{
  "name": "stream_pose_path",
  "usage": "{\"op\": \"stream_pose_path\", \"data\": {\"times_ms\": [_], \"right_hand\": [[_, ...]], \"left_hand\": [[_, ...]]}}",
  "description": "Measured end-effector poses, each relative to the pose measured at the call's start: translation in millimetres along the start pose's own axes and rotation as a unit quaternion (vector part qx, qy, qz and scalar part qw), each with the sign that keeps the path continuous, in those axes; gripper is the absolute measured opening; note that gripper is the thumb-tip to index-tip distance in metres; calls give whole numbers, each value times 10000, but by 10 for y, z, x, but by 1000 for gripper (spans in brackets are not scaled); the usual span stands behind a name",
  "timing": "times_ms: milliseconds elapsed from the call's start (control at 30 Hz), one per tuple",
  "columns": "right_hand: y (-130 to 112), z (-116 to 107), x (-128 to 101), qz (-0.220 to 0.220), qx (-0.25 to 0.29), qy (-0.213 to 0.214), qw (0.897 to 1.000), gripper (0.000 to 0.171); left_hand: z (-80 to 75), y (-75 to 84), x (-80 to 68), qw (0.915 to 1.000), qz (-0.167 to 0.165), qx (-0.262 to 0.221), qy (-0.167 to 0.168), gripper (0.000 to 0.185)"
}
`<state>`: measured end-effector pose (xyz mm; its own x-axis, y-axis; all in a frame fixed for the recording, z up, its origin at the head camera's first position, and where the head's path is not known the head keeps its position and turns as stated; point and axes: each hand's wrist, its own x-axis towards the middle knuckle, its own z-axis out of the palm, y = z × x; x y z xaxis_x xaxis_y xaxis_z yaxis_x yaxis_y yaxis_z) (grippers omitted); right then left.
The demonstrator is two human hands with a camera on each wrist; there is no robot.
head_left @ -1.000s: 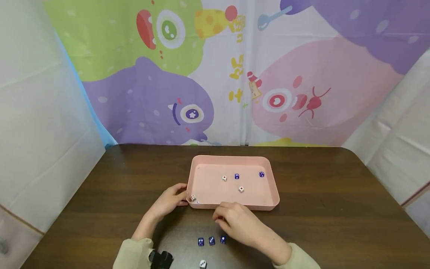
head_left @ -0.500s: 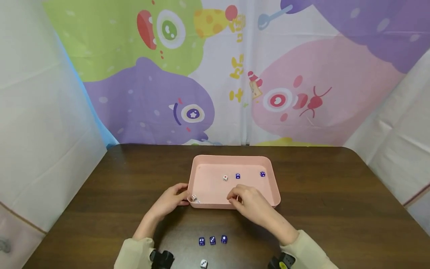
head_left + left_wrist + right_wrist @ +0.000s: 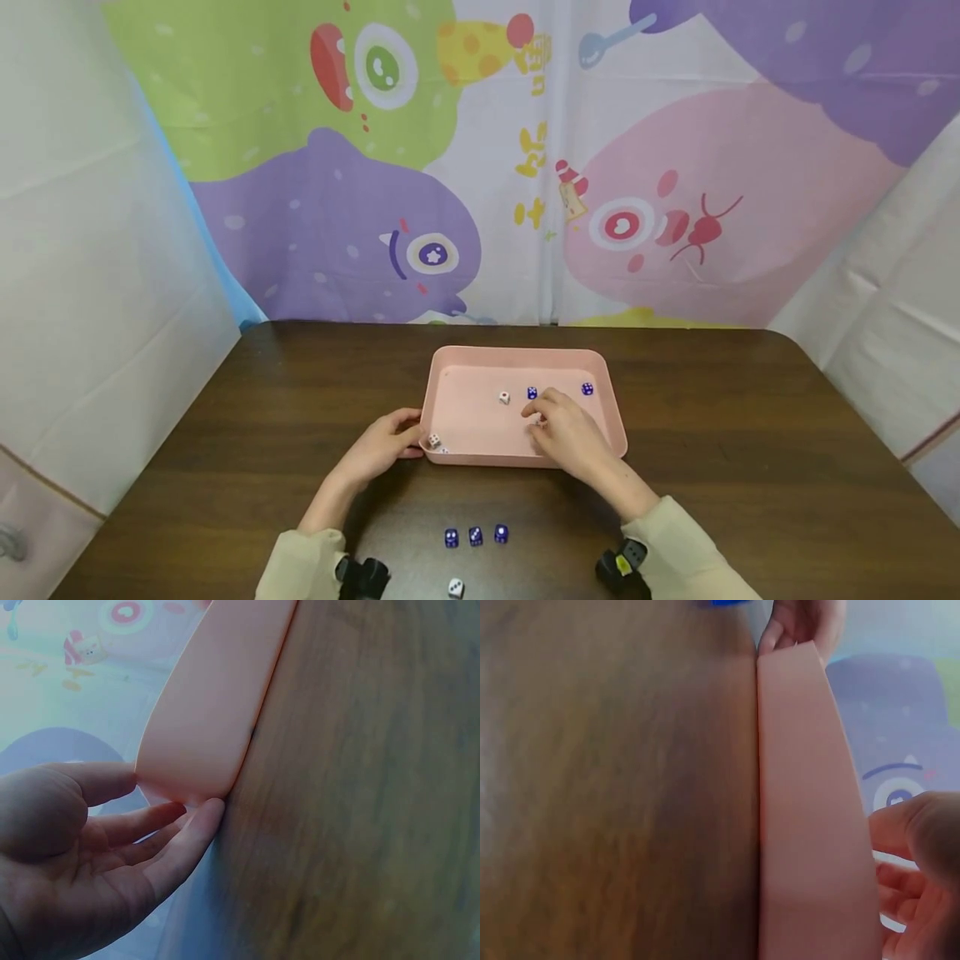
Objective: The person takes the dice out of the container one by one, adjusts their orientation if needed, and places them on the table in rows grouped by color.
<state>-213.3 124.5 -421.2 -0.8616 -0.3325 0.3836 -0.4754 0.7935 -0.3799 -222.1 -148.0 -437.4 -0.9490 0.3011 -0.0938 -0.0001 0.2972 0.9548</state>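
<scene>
Pink tray [image 3: 450,367] sits mid-frame on the dark wooden table [image 3: 750,433] in the head view, slightly right of centre. Right hand [image 3: 564,429] is inside the tray over its lower middle, fingers curled down around where a white die lies; a bit of white shows under the fingertips, but whether it is actually pinched cannot be told. Left hand [image 3: 381,443] rests at the tray's lower left corner, thumb on the rim, fingers relaxed and fairly straight against the outer wall; the left wrist view shows the fingers [image 3: 184,836] touching under that corner.

In the tray: white die [image 3: 505,397] and blue die [image 3: 532,392] just above the right hand, another blue die [image 3: 587,388] toward the upper right, white die with red pips [image 3: 433,440] in the lower left corner close to the left thumb.

Below the tray, bottom centre of frame: three blue dice in a row [image 3: 476,536] on the table, one white die [image 3: 454,587] beneath them at the frame edge.

Behind: cartoon monster backdrop [image 3: 420,167], green, purple and pink blobs. Beige sleeves [image 3: 300,562] at the bottom.
</scene>
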Motion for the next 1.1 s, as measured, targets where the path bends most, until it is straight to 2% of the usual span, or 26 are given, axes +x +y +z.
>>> {"op": "stream_pose_path", "data": {"times_ms": [300, 567, 700, 900, 1100], "right_hand": [[96, 44, 9, 547, -107, -319, 9979, 20], [109, 71, 22, 950, 18, -625, 9935, 29], [98, 80, 26, 1037, 117, -795, 9914, 23], [95, 85, 30, 1162, 224, -745, 9902, 7], [102, 85, 22, 1300, 332, -741, 9882, 6]], "left_hand": [[-8, 6, 0, 10000, -6, 11, -9, 39], [-17, -1, -2, 10000, 2, 13, -34, 40], [-19, -8, -8, 10000, -29, 23, -31, 40], [-34, -8, -9, 10000, -37, 19, -43, 40], [-33, -10, -12, 9999, 14, -56, -145, 41]]}}
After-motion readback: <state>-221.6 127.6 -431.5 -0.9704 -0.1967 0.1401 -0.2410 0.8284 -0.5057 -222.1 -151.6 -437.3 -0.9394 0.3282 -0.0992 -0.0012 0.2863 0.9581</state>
